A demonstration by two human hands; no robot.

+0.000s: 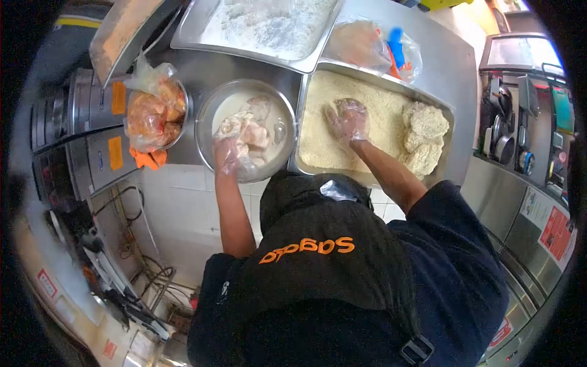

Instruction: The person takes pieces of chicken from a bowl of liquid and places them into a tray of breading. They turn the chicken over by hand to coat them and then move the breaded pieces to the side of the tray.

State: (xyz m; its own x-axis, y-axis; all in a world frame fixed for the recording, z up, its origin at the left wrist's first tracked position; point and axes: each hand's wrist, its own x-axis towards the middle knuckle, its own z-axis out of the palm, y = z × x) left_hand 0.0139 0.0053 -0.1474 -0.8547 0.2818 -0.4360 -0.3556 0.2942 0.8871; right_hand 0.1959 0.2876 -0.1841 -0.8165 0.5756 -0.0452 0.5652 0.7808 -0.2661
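In a clear plastic glove, my left hand (227,155) reaches into a round metal bowl (200,136) of whitish liquid. Its fingers are closed on a pale, wet piece of meat (252,131) that leans over the liquid. My right hand (350,122), also gloved, lies over pale crumbs (324,147) in a rectangular metal tray (298,131); its fingers are bent and anything beneath them is hidden. Crumb-coated pieces (425,131) lie at that tray's right end.
A tray of white flour (263,30) stands behind the bowl. Left of the bowl is a bagged container of reddish meat (156,116), with an orange cloth (148,158) below. Plastic bags (364,46) lie behind the crumb tray. Utensils (504,122) are at far right.
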